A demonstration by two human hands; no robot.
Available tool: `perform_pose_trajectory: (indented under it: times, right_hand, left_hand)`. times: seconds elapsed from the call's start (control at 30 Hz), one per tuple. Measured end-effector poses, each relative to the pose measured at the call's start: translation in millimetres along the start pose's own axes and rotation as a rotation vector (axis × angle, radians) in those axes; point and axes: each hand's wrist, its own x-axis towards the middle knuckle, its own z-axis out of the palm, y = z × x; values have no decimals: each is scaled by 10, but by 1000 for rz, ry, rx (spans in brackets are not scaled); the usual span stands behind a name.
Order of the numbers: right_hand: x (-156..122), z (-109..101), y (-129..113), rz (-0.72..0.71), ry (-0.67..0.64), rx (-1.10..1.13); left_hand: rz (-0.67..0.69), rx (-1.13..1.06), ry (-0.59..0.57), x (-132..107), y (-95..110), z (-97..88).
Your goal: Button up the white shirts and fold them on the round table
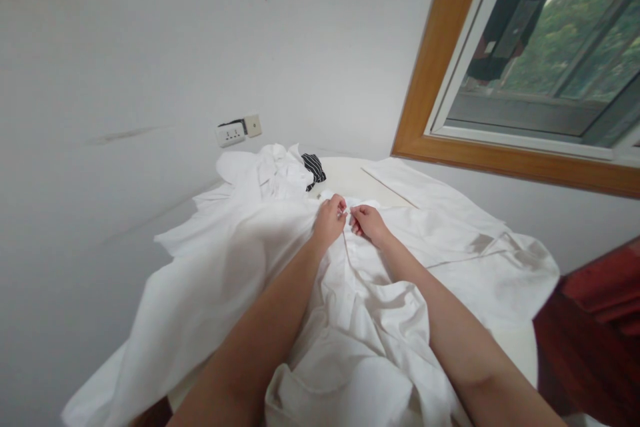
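Observation:
A large white shirt (345, 300) lies spread and rumpled over a pale table (345, 172), with folds bunched toward me. Near its far edge, at the top of a front seam, my left hand (331, 219) pinches the cloth between thumb and fingers. My right hand (367, 221) is just to the right, its fingertips also closed on the fabric edge. A small gap separates the two hands. Whatever fine detail sits between the fingertips, such as a button, is too small to make out.
A heap of white cloth (280, 170) and a black-and-white striped cloth (314, 170) lie at the back left. Behind rises a white wall with a power socket (231, 135). A wood-framed window (425, 67) is at the upper right; dark red fabric (607, 287) hangs at the right.

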Motion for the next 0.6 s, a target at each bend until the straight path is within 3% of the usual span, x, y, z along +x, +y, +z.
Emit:
perform_pose_trajectory:
  times: [0.2, 0.3, 0.43, 0.5, 0.6]
  right_hand:
    - [-15, 24, 17, -47, 104, -117]
    - [-68, -34, -42, -161, 283, -404]
    - [-126, -217, -128, -303, 595, -889]
    - [-137, -315, -129, -317, 662, -1062]
    - [-139, -412, -73, -259, 649, -1207]
  left_hand:
    - [-32, 122, 124, -19, 26, -26]
    - [-97, 258, 200, -30, 33, -78]
    - [-132, 415, 220, -38, -7, -123]
    - [-106, 472, 212, -39, -44, -134]
    - [-101, 559, 201, -42, -90, -154]
